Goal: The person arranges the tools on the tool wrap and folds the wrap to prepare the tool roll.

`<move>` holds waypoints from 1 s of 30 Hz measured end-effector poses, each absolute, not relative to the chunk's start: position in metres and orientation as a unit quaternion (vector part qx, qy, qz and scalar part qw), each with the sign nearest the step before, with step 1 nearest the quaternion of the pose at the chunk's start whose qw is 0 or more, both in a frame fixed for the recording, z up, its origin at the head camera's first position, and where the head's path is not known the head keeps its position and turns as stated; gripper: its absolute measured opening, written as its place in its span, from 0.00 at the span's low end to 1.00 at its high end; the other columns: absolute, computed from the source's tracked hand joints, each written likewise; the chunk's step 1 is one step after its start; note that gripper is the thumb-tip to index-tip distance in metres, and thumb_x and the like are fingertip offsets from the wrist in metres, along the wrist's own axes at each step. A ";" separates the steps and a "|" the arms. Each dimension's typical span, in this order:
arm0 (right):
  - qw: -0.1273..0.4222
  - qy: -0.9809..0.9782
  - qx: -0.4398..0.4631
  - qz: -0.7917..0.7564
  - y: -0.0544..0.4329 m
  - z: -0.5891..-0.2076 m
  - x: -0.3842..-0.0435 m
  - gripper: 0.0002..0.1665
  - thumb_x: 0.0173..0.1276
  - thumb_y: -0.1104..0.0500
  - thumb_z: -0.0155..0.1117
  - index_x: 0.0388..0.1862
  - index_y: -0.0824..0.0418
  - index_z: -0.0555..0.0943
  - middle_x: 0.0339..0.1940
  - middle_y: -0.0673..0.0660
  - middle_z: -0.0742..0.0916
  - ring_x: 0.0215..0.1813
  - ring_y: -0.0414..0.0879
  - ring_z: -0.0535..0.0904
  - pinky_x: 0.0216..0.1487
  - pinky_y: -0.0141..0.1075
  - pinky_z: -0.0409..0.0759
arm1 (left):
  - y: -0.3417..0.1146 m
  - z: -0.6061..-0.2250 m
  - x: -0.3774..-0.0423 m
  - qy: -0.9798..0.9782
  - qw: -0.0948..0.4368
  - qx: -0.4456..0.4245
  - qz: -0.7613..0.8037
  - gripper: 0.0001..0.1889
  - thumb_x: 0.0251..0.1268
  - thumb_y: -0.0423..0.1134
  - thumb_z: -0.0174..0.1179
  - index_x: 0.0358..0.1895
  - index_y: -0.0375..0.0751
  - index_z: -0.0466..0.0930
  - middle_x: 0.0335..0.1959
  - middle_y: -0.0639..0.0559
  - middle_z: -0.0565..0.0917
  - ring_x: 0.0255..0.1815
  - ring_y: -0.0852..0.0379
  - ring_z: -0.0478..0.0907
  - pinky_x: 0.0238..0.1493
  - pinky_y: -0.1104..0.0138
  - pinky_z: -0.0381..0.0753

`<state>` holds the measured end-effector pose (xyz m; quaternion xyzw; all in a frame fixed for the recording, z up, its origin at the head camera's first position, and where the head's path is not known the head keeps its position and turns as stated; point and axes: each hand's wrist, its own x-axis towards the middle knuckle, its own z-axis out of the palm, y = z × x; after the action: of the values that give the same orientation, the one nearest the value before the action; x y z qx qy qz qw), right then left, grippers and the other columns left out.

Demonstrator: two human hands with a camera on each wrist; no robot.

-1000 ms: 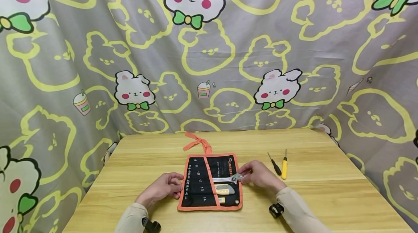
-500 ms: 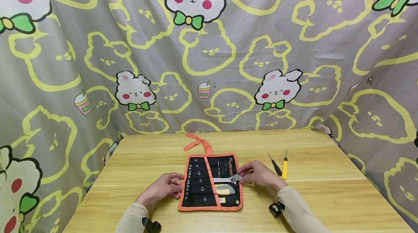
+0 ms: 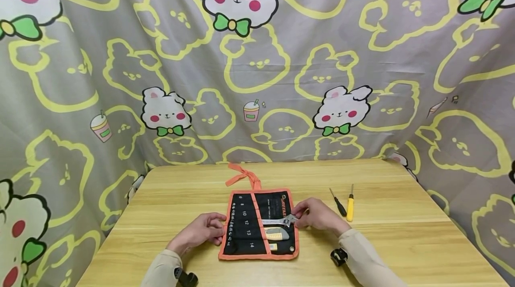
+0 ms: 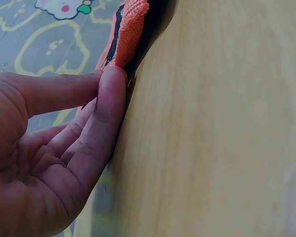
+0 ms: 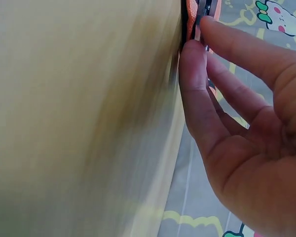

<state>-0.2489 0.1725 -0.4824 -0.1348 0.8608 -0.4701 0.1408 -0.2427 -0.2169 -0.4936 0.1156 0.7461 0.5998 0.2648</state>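
Observation:
A black tool pouch (image 3: 239,248) with orange trim lies unrolled on the table, its numbered pockets facing up. An adjustable wrench (image 3: 276,221) sits crosswise in a pocket, handle to the left under the fabric and head out at the right. My right hand (image 3: 318,216) pinches the wrench head between thumb and fingertips at the pouch's right edge. On the opposite side, my left hand (image 3: 203,228) pinches the orange left edge, seen close in the left wrist view. Below the wrench, a yellow-and-grey utility knife (image 3: 276,233) and a small yellow item (image 3: 274,246) stick out of pockets.
A black screwdriver (image 3: 341,206) and a yellow one (image 3: 351,206) lie right of the pouch, beyond my right hand. Orange tie straps (image 3: 243,174) stretch from the pouch toward the table's far edge. A patterned curtain (image 3: 257,72) hangs behind the wooden table (image 3: 193,269).
The wrench head has shifted slightly left, deeper into the pouch, with my right fingertips following it. My left hand keeps its place at the left edge.

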 end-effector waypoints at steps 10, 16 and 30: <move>0.122 0.882 -0.114 -0.441 0.161 -0.484 -0.252 0.13 0.58 0.70 0.76 0.43 0.65 0.87 0.35 0.53 0.85 0.36 0.44 0.79 0.35 0.32 0.81 | -0.218 -0.494 -0.242 0.745 0.265 0.116 0.601 0.25 0.71 0.22 0.55 0.68 0.16 0.62 0.36 0.47 0.85 0.31 0.57 0.84 0.37 0.63 0.89; 0.105 0.891 -0.129 -0.423 0.155 -0.484 -0.253 0.13 0.56 0.70 0.77 0.41 0.65 0.88 0.33 0.53 0.86 0.35 0.43 0.80 0.36 0.33 0.82 | -0.218 -0.495 -0.242 0.745 0.263 0.116 0.601 0.25 0.70 0.22 0.55 0.68 0.16 0.62 0.36 0.47 0.84 0.31 0.57 0.83 0.37 0.63 0.88; 0.103 0.890 -0.151 -0.417 0.151 -0.484 -0.255 0.13 0.58 0.69 0.77 0.44 0.66 0.88 0.35 0.53 0.87 0.35 0.43 0.81 0.36 0.33 0.83 | -0.218 -0.495 -0.243 0.745 0.261 0.119 0.603 0.26 0.70 0.22 0.56 0.68 0.16 0.62 0.36 0.47 0.85 0.31 0.56 0.84 0.37 0.63 0.89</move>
<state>-0.2554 0.1510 -0.4845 -0.1509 0.8903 -0.4171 0.1028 -0.2427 -0.2184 -0.4953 0.1185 0.7448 0.6026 0.2609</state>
